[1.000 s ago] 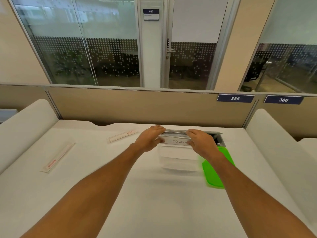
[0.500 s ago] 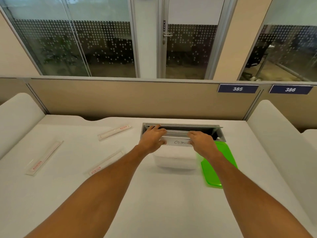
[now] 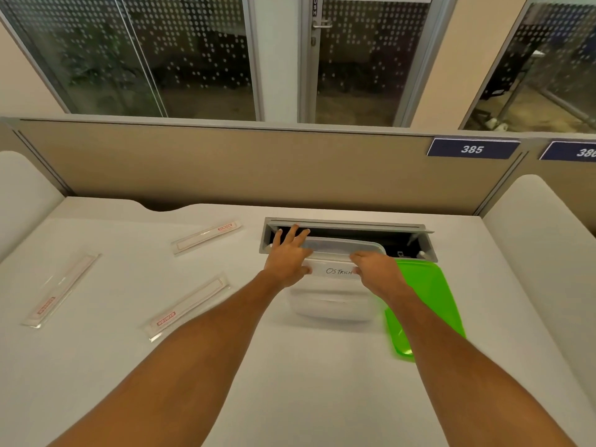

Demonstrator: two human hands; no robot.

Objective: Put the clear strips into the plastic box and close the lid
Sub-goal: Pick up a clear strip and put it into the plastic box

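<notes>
- The left hand [image 3: 285,259] and the right hand [image 3: 375,271] grip the clear plastic box [image 3: 332,296] by its two ends: each thumb presses the near wall beside a white label, and the left fingers spread over the far rim.
- The box sits at the far middle of the white desk [image 3: 290,382], its rim tilted toward the open cable tray [image 3: 348,228] set in the desk behind it.
- No strip shows inside the box, though blur and its clear walls make the inside hard to read.
- The green lid [image 3: 429,301] lies flat just right of the box, its inner edge hidden by the right forearm.
- Three clear strips lie on the desk, well left of the box: a far strip [image 3: 208,237], a near strip [image 3: 188,307] beside the left forearm, and a left strip [image 3: 61,290] out by the desk's edge.
- Their red print is too small to read; the label's handwriting is partly covered by the right thumb.
</notes>
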